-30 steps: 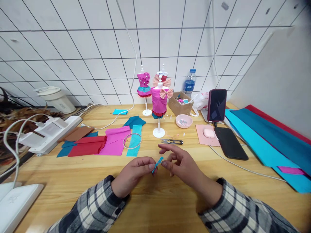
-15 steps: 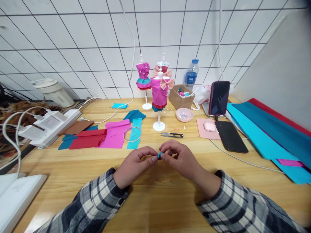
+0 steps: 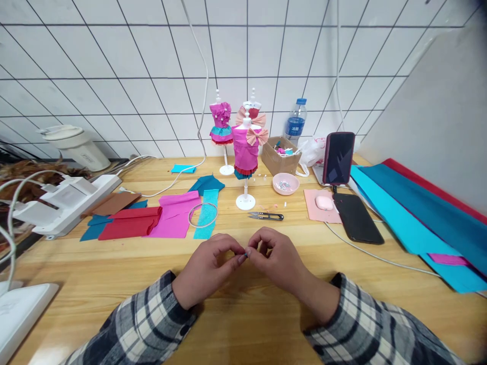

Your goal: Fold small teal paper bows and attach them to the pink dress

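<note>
A tiny teal piece of crepe paper (image 3: 245, 255) is pinched between both hands, mostly hidden by the fingertips. My left hand (image 3: 211, 266) closes thumb and forefinger on its left side. From the other side my right hand (image 3: 276, 258) grips it the same way, the fingertips of both hands touching or nearly so. Just beyond them lie thread snips (image 3: 266, 216). Behind these stands a small white dress form (image 3: 245, 147) in a magenta top, with a peach bow (image 3: 257, 137) at its shoulder and a red and teal ruffled hem.
Left of centre lie red paper (image 3: 131, 223), magenta paper (image 3: 173, 215) and a ring (image 3: 203, 215) over a teal strip. A pink bowl (image 3: 285, 184), cardboard box (image 3: 280, 160), bottle (image 3: 296, 121) and phone (image 3: 338, 158) stand behind. Long paper sheets (image 3: 426, 218) lie right, a power strip (image 3: 68, 210) left.
The teal piece shows less now, more covered by the fingertips, which have drawn closer together. The whole view has shifted slightly.
</note>
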{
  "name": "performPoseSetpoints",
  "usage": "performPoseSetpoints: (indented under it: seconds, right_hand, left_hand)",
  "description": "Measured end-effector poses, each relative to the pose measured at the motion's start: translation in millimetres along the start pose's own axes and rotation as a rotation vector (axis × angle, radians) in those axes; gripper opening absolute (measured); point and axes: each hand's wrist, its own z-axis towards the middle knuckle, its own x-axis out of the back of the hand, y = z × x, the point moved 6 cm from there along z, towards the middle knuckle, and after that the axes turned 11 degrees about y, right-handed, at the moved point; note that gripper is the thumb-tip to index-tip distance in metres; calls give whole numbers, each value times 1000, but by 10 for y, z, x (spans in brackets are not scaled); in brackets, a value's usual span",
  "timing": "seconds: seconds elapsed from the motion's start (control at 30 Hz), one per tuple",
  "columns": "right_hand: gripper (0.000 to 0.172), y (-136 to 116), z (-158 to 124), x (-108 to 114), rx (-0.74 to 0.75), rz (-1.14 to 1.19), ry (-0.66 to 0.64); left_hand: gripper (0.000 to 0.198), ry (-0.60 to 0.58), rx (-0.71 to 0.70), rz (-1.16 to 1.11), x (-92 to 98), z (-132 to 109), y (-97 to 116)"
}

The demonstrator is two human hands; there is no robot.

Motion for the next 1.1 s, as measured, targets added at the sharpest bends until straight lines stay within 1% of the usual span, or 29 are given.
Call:
performPoseSetpoints:
  seconds: [0.07,0.13,0.2,0.27,0.33,0.4,0.47,0.57,0.67,0.73,0.87,1.0,1.1]
  right_hand:
    - [6,50,-6,-39,-71,3,-8]
    - [6,73,-8,-63,-111,24,-35]
    - [5,87,-11,-74,-162,101,-84]
    - [13,87,-16,-80,-205,206,-150]
    - [19,68,-12,-69,-193,255,-185]
    - [15,47,6,-38,-137,227,-157]
    - [10,42,19,-13,-106,191,-104]
    - [9,44,12,-13,-112,176,-60]
    - [10,43,-10,-29,-139,166,-63]
    - [10,33,-18,-29,-138,152,-65]
    - [9,32,-10,-4,-145,138,-41]
    - [10,45,-15,-15,-163,159,-60]
    - [13,75,-32,-40,-190,190,-78]
  left_hand:
    - [13,23,-55,67,-3,-2,12]
    - [13,25,-75,93,-8,0,11]
    - [14,16,-50,77,-6,7,-5]
    - [15,13,-9,46,4,14,-23]
    - [17,12,17,21,12,16,-33]
    - [17,9,16,11,10,13,-36]
    - [16,20,-30,24,11,10,-27]
    - [16,47,-155,85,28,1,4]
    - [15,66,-257,119,72,-13,38]
    - [16,74,-298,125,109,-21,64]
    - [19,69,-304,145,132,-22,88]
    - [12,98,-277,203,101,-11,78]
    - [11,127,-251,279,75,-19,64]
